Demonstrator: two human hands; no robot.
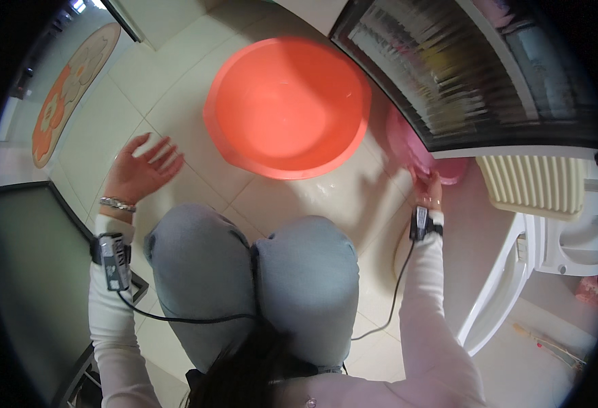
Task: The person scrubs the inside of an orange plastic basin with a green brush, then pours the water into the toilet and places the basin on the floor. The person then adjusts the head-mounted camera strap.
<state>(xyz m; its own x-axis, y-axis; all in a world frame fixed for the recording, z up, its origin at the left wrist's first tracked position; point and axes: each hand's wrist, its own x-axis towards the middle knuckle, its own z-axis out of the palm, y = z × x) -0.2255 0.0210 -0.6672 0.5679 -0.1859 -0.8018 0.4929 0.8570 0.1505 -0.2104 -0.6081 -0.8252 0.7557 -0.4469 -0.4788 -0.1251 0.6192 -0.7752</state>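
A large orange plastic basin (283, 112) sits on the tiled floor beyond my knees, and its bottom is bare. My right hand (425, 189) reaches forward to the right and grips the near rim of a pink plastic basin (412, 140). Much of that pink basin is hidden under a dark-framed panel. To the left of the orange basin, my left hand (145, 168) hovers palm up with its fingers apart, touching nothing. Each wrist carries a strapped-on device with a black cable.
The dark-framed glass panel (421, 66) juts in at the upper right. Beside it lies a cream ribbed washboard (533, 184) near a white appliance or fixture (503, 280). A frosted panel (36, 265) stands at left. Beyond it lies a flower-patterned mat (72, 97).
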